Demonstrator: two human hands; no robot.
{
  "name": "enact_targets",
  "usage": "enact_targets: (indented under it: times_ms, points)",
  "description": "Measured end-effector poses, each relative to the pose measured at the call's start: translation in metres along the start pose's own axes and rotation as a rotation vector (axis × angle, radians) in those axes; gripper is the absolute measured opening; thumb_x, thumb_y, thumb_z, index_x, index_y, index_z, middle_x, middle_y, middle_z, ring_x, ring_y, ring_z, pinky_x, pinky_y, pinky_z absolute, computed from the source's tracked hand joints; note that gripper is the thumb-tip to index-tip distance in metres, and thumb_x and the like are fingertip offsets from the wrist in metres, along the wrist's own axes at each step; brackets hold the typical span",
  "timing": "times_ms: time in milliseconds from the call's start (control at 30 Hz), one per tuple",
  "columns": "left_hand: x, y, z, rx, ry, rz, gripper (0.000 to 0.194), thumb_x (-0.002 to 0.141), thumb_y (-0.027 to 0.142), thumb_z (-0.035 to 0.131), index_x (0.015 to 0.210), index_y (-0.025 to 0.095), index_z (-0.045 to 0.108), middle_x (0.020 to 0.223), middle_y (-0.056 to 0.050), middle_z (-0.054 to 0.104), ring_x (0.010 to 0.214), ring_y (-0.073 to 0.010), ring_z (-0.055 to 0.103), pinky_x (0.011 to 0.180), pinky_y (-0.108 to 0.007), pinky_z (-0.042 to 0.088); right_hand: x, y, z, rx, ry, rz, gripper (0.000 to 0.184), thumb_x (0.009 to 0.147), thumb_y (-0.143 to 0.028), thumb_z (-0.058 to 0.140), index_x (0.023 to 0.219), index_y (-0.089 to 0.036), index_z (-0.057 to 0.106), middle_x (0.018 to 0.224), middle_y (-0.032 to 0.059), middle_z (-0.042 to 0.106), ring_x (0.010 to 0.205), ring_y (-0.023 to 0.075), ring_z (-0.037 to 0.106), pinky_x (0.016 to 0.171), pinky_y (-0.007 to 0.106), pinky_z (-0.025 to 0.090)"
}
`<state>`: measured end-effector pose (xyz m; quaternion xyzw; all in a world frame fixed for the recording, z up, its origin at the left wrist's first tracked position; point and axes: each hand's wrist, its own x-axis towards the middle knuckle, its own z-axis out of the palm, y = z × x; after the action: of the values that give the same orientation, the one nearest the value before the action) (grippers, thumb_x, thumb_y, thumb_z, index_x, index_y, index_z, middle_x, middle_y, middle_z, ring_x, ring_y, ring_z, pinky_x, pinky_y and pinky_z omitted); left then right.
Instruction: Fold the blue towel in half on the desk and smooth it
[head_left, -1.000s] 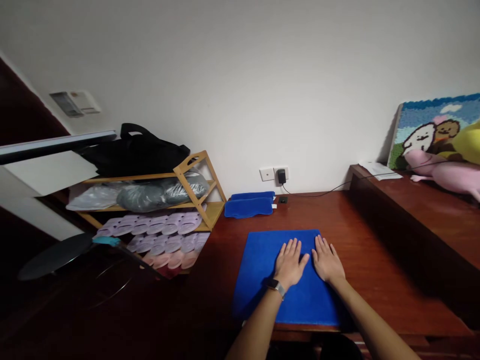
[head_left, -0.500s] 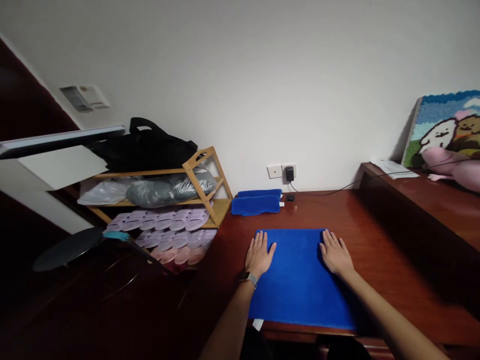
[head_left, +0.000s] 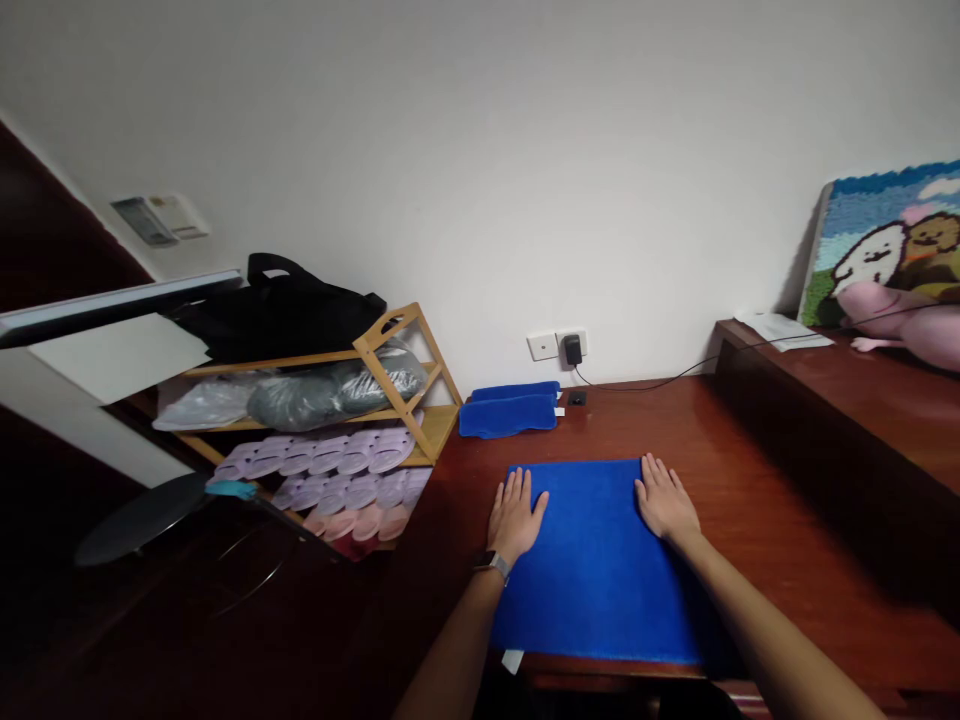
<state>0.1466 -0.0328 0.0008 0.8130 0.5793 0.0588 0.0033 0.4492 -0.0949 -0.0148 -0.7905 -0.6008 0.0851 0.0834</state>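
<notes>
A blue towel (head_left: 592, 560) lies spread flat on the reddish-brown wooden desk (head_left: 757, 520), its white tag (head_left: 512, 660) sticking out at the near left corner. Resting palm down on the towel's far left corner is my left hand (head_left: 516, 517), fingers stretched, with a watch (head_left: 491, 564) on the wrist. My right hand (head_left: 666, 500) lies flat at the far right corner, fingers extended and partly over the edge. Neither hand grasps anything. Farther back, by the wall, sit folded blue towels (head_left: 508, 415) with small white tags.
Left of the desk stands a wooden rack (head_left: 442, 425) with purple slippers (head_left: 330, 455), plastic-wrapped bundles and a black bag (head_left: 292, 310). A black charger (head_left: 572, 350) is plugged into the wall, its cable running right. A raised shelf (head_left: 885, 400) holds a pink plush toy (head_left: 900, 320) and a picture.
The view has tilted slightly, shifting the scene a little. Both hands stay flat on the towel's far corners, and the towel looks the same.
</notes>
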Motion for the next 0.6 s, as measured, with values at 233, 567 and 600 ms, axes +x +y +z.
enact_targets:
  times_ms: [233,567,600]
  points:
    - [0.011,0.068,-0.004,-0.055,0.078,0.168,0.069,0.106,0.053,0.009,0.160,0.016,0.030,0.167,-0.009,0.027,0.156,-0.0227,0.019,0.127,-0.045,0.017,0.000,-0.005,-0.007,0.010,-0.013,0.013,0.068,0.102,-0.039,0.012,0.161,-0.006,0.016,0.170,0.0074,0.015,0.157,0.0200,0.011,0.127,0.038,0.005]
    - [0.029,0.143,0.014,-0.161,-0.021,0.364,0.071,0.105,0.059,0.008,0.160,0.021,0.031,0.166,-0.006,0.030,0.155,-0.0203,0.022,0.128,-0.044,0.017,0.001,-0.002,-0.007,0.000,-0.022,0.001,0.067,0.102,-0.037,0.012,0.162,-0.006,0.014,0.170,0.0068,0.013,0.157,0.0194,0.010,0.127,0.037,0.005]
    - [0.029,0.125,0.011,-0.151,-0.026,0.332,0.072,0.105,0.060,0.009,0.160,0.020,0.030,0.167,-0.007,0.029,0.155,-0.0207,0.021,0.128,-0.044,0.017,0.001,-0.002,-0.008,0.012,-0.017,0.009,0.067,0.102,-0.038,0.012,0.162,-0.007,0.014,0.170,0.0068,0.013,0.157,0.0192,0.010,0.127,0.038,0.005]
